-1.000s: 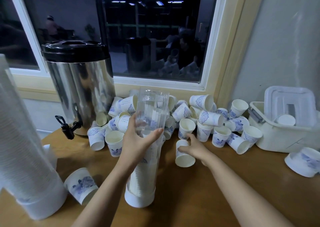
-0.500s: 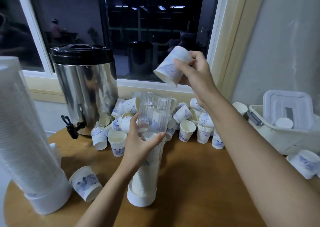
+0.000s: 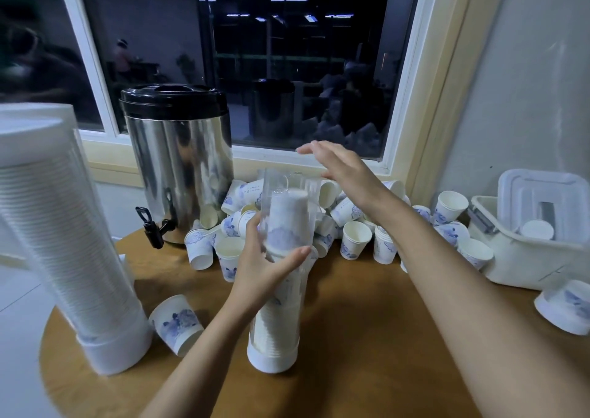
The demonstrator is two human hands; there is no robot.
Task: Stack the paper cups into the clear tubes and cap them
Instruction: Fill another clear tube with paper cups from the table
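Observation:
A clear tube (image 3: 289,184) stands upright on a white base cap (image 3: 271,358) at the middle of the round wooden table (image 3: 367,338). It holds a stack of white paper cups; the top cup (image 3: 287,223), upside down with a blue print, sits near the tube's mouth. My left hand (image 3: 265,271) grips the tube at mid height. My right hand (image 3: 341,168) hovers just above and right of the tube's mouth, fingers straight, holding nothing. A heap of loose paper cups (image 3: 354,240) lies behind the tube.
A steel drink dispenser (image 3: 178,162) stands at the back left. A tall filled tube (image 3: 60,235) with white caps fills the left edge, a loose cup (image 3: 175,323) beside it. A white bin (image 3: 526,251) with a lid sits at the right, another cup (image 3: 565,309) in front.
My right hand picked a cup from the heap, lifted it over the tube and let it go. The cup now sits inside the tube and the hand is empty.

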